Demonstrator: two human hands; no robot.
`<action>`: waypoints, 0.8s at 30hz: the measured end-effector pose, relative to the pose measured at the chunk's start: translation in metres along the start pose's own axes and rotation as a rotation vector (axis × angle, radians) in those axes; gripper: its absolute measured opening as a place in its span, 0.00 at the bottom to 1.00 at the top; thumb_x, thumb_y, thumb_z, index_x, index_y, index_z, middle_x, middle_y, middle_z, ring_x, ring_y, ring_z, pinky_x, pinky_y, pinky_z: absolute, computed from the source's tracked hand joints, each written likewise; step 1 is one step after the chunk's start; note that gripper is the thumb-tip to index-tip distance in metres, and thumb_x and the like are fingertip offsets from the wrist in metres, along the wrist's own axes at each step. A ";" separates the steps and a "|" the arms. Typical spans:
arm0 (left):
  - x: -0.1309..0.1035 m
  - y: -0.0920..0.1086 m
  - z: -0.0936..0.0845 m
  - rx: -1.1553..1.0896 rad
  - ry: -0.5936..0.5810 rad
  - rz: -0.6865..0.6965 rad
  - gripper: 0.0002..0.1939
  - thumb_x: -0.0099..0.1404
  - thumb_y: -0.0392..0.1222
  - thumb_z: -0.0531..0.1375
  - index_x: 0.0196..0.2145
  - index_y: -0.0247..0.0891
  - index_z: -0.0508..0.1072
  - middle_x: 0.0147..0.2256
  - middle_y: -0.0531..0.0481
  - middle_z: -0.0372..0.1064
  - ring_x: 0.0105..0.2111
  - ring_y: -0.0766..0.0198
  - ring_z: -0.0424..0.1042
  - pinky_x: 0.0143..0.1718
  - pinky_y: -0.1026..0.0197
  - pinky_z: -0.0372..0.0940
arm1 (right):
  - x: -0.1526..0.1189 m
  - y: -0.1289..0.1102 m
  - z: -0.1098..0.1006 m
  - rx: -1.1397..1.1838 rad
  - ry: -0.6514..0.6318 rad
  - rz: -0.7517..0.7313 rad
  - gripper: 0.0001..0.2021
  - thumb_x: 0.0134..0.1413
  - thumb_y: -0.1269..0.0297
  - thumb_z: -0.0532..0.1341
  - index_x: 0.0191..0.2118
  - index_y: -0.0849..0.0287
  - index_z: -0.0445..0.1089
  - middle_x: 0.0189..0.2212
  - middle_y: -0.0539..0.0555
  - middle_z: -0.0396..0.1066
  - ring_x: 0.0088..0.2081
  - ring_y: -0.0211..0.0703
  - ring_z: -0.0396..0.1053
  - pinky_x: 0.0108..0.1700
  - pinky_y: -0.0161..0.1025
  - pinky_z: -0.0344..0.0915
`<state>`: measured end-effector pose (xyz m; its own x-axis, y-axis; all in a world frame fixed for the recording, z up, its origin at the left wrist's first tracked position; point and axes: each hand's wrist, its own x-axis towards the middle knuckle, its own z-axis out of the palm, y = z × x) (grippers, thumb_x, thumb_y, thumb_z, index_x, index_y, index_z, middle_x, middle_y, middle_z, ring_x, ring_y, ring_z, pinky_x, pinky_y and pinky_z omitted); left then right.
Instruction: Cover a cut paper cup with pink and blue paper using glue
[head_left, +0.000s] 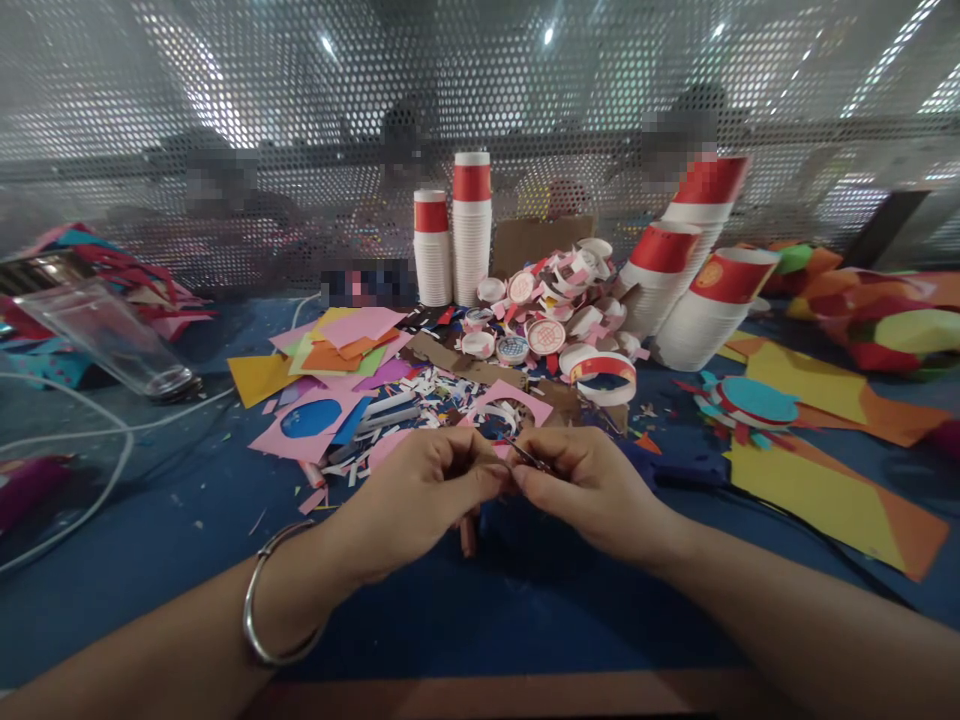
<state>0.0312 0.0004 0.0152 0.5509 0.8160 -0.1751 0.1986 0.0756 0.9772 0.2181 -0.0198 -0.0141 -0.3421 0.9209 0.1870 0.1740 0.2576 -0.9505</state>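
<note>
Head view, inventory of my worktop:

- Writing: the red bands of the white paper cups [718, 285] carry gold emblems, too small to read. Pale discs [546, 337] in the central heap bear round grid-like prints, red on some, blue on one; no lettering legible.
- My left hand [442, 490]: reaching in from the left, fingers curled, thumb laid over them in a narrow pinch; whether anything sits inside it I cannot tell. A silver bangle [251, 610] rings the wrist.
- My right hand [592, 490]: reaching in from the right, fingers folded, thumb closed on the tool, its tip close to the left thumb.
- One slim dark metal tool [531, 458]: held between the hands above the blue table [450, 630], in front of the scraps. Long axis slanting; narrow end pointing forward and to the left, rear end in my right fingers. Its exact kind is too small to tell.
- Beyond the hands: paper clippings [420, 405], a pink sheet with a round hole [300, 418], coloured sheets [345, 345].
- At left: a clear tumbler [112, 335], tilted.
- At right: a turquoise-topped paper piece [757, 400], beside yellow and orange sheets [817, 500].
</note>
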 end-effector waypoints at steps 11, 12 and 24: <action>-0.003 0.001 -0.002 -0.210 -0.183 -0.186 0.12 0.58 0.41 0.69 0.25 0.35 0.71 0.19 0.57 0.65 0.16 0.77 0.59 0.16 0.74 0.53 | 0.001 0.001 -0.005 -0.002 0.084 0.020 0.09 0.53 0.65 0.57 0.24 0.59 0.65 0.20 0.45 0.57 0.24 0.33 0.53 0.27 0.35 0.51; -0.001 0.001 -0.005 -0.204 -0.130 -0.152 0.13 0.60 0.43 0.69 0.26 0.34 0.73 0.19 0.56 0.66 0.16 0.76 0.61 0.17 0.73 0.56 | 0.002 0.002 -0.007 0.016 0.116 0.033 0.10 0.55 0.64 0.58 0.24 0.59 0.65 0.20 0.44 0.57 0.23 0.32 0.52 0.26 0.35 0.49; 0.006 -0.003 -0.027 -0.051 0.108 -0.028 0.10 0.69 0.43 0.62 0.36 0.37 0.82 0.27 0.48 0.78 0.25 0.70 0.73 0.26 0.70 0.64 | 0.007 0.004 -0.022 -0.170 0.080 0.128 0.16 0.57 0.57 0.60 0.21 0.59 0.63 0.20 0.44 0.50 0.23 0.32 0.47 0.25 0.36 0.44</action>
<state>0.0119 0.0204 0.0148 0.4546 0.8699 -0.1914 0.1698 0.1263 0.9774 0.2368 -0.0059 -0.0108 -0.2344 0.9677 0.0927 0.3665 0.1763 -0.9136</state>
